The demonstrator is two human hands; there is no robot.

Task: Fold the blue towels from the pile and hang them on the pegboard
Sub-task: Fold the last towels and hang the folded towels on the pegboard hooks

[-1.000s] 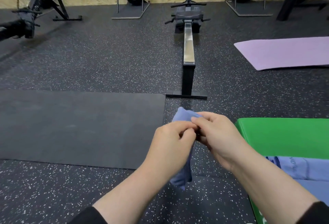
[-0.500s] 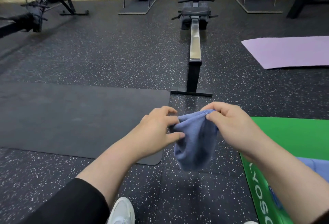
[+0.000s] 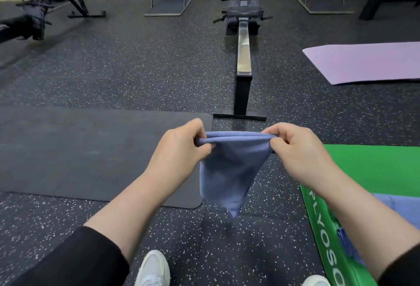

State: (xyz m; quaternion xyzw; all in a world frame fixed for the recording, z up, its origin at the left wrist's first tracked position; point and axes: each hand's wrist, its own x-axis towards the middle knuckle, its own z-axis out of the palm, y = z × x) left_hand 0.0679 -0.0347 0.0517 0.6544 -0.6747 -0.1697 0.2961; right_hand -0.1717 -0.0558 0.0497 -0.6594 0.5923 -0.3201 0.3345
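Above speckled floor [image 3: 141, 76], hand-held blue towel [image 3: 229, 167].

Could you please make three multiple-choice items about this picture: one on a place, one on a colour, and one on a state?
1. Where does the blue towel hang?
A. In the air, above the speckled floor
B. Flat on the purple mat
C. Over the rowing machine

2. What colour is the box at the right?
A. Red
B. Green
C. Yellow

3. How do the hands hold the towel?
A. Only the left hand grips it
B. Both lie open under it
C. The left hand and the right hand each pinch an end of its top edge

Answers: 1 A, as the towel dangles between the hands with floor below; 2 B, as its top and side are bright green; 3 C, as curled fingers grip both ends and the edge stretches between them.
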